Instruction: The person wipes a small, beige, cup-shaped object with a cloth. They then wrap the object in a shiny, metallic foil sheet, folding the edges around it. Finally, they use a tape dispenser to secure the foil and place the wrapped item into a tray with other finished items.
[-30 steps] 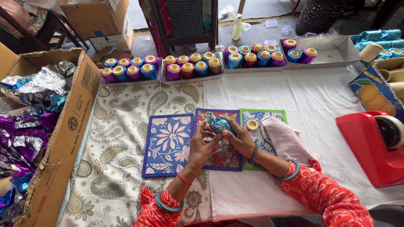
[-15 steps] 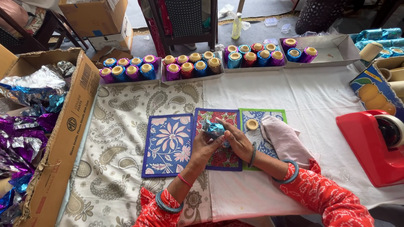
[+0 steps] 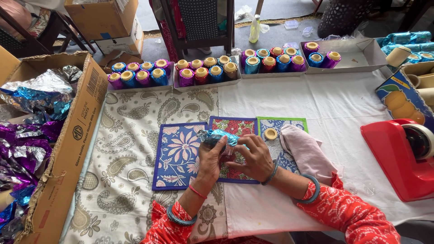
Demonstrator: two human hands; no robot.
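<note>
Centre frame: left hand (image 3: 211, 159) and right hand (image 3: 253, 157) both clamped on one blue foil-wrapped spool (image 3: 219, 136), above three patterned mats (image 3: 177, 156). Four trays (image 3: 140, 86) of wrapped spools line the counter (image 3: 343, 104) along the top; red tape dispenser (image 3: 398, 158) at right.

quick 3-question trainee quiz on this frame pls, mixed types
1. True or false: the left hand and right hand together hold a blue foil-wrapped piece above the red floral mat.
2. Which side of the table is the red tape dispenser on? A: the person's left. B: the person's right. C: the far edge.
3. Fill in: the bare tan spool stands on the ____-bordered mat.

Key: 1 true; 2 B; 3 green.
</note>
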